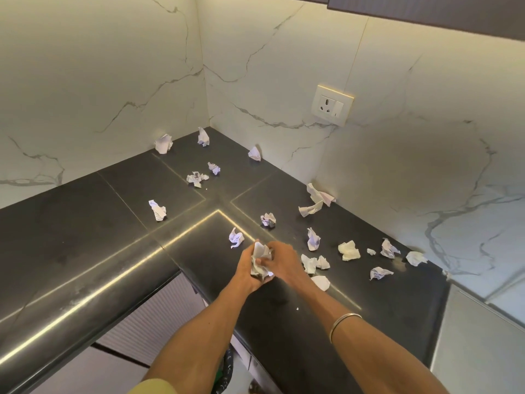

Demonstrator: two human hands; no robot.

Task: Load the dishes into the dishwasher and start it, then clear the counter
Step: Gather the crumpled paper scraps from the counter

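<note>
Two hands over black tabletop: left hand grasps a wad of crumpled paper, right hand pinches the same wad, likely consolidating litter. Loose paper scraps remain scattered toward the marble wall; no dishwasher visible.

Marble-veined wall panels meet in a corner at 12 o'clock. A white socket plate with one switch is mounted on the right panel, toward 1 o'clock. A dark upper cabinet edge runs at 2 o'clock. Ribbed lower cabinet fronts appear at 7 o'clock.
</note>
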